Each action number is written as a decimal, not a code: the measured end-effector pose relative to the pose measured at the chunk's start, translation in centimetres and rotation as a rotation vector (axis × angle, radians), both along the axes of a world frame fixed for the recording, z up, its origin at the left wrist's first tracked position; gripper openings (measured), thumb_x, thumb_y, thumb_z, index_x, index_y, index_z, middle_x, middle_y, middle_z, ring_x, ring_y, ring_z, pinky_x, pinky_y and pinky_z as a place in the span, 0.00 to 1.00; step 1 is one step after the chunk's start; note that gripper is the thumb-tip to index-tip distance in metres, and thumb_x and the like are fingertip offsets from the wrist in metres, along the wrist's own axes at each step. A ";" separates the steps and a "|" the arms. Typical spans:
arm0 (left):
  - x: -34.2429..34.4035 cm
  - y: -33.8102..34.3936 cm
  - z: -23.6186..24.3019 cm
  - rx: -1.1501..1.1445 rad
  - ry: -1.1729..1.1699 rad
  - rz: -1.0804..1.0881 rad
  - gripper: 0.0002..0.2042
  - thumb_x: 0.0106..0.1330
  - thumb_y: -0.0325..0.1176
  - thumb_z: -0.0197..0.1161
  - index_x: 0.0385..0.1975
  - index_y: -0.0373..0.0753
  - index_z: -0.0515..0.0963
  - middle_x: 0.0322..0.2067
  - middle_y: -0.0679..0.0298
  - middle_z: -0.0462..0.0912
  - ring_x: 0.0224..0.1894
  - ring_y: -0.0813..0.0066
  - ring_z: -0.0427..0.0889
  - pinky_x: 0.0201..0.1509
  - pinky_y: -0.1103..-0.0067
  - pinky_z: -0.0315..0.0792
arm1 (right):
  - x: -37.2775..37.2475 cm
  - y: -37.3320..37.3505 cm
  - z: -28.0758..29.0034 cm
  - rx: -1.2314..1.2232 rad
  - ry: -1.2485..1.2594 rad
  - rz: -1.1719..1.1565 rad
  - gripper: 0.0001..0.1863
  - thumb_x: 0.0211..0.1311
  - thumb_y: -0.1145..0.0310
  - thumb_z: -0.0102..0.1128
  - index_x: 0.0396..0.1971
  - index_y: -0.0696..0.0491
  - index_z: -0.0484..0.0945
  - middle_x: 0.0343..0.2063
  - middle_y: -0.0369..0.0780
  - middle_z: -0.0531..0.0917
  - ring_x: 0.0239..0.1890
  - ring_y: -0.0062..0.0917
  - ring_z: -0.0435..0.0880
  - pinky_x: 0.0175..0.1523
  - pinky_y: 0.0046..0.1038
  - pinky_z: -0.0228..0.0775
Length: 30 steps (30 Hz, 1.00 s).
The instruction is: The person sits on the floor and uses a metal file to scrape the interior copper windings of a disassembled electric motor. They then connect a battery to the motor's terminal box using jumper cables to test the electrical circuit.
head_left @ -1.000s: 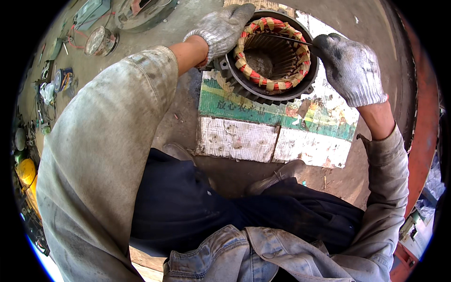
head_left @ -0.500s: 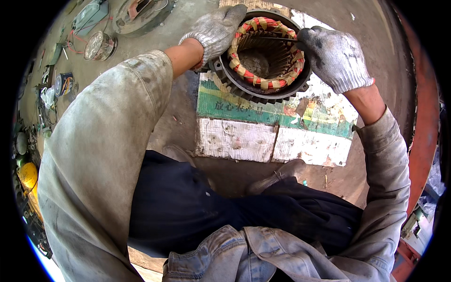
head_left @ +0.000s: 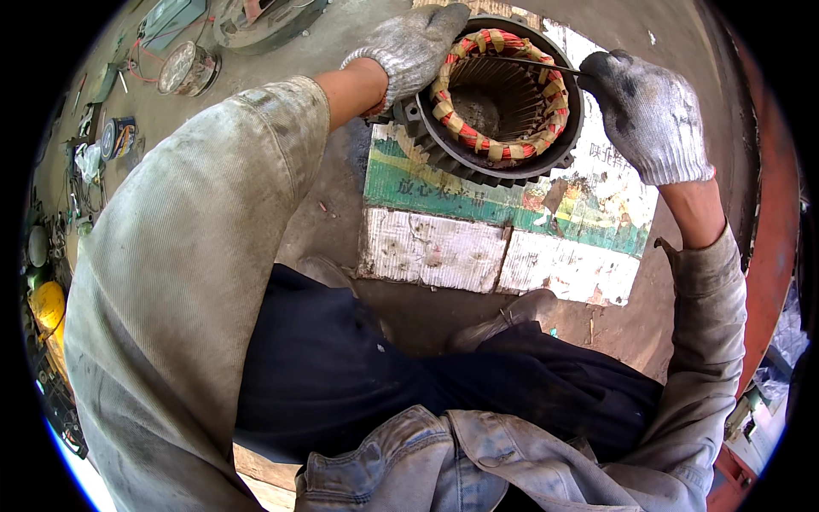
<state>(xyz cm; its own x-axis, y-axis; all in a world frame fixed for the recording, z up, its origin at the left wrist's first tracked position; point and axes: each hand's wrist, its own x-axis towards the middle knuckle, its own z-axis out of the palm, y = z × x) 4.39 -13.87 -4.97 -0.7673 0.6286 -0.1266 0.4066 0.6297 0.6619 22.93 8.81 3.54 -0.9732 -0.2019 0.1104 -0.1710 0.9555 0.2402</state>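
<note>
Jutting from right grip (head_left: 653,115), a rod (head_left: 563,68) crosses windings (head_left: 508,154).

A motor stator (head_left: 522,111), metal cans (head_left: 188,70) and stained floor (head_left: 328,226) show a workshop.

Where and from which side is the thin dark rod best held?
Probably by the right end of the thin rod, from the right, as the right hand grips it: that end lies outside the coil ring, while the rest crosses its opening.
</note>
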 end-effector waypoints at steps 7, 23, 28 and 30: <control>-0.7 -0.1 -1.8 0.032 0.145 -0.086 0.29 0.81 0.55 0.34 0.56 0.38 0.77 0.55 0.38 0.81 0.59 0.39 0.79 0.63 0.57 0.71 | -0.3 -0.3 0.1 0.012 -0.001 0.030 0.10 0.65 0.69 0.61 0.44 0.49 0.84 0.37 0.44 0.85 0.38 0.45 0.86 0.43 0.44 0.79; 0.3 -0.2 0.0 0.053 -0.036 -0.008 0.35 0.80 0.60 0.33 0.59 0.36 0.77 0.56 0.39 0.81 0.62 0.40 0.77 0.66 0.59 0.68 | -0.3 -0.8 -0.2 0.040 -0.002 0.016 0.11 0.65 0.69 0.59 0.44 0.49 0.85 0.37 0.45 0.86 0.37 0.45 0.86 0.43 0.44 0.79; -0.4 0.1 -1.3 0.028 0.083 -0.063 0.32 0.80 0.59 0.34 0.56 0.37 0.78 0.54 0.39 0.82 0.60 0.40 0.79 0.64 0.58 0.70 | -0.2 -0.9 0.3 0.014 -0.004 0.047 0.11 0.64 0.70 0.59 0.44 0.49 0.85 0.37 0.44 0.86 0.37 0.45 0.86 0.42 0.44 0.79; -0.8 -0.1 -1.5 -0.044 0.193 -0.124 0.33 0.80 0.59 0.34 0.58 0.37 0.78 0.54 0.39 0.82 0.61 0.41 0.79 0.64 0.59 0.69 | -0.6 -1.2 0.6 0.035 0.013 0.047 0.11 0.64 0.70 0.59 0.44 0.49 0.85 0.36 0.44 0.86 0.37 0.44 0.86 0.42 0.44 0.78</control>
<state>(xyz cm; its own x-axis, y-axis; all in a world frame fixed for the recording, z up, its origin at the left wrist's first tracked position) 3.64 -13.98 -6.46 -0.6969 0.7171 -0.0140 0.5995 0.5931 0.5374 22.38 7.59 4.12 -0.9609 -0.2515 0.1154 -0.2122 0.9374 0.2763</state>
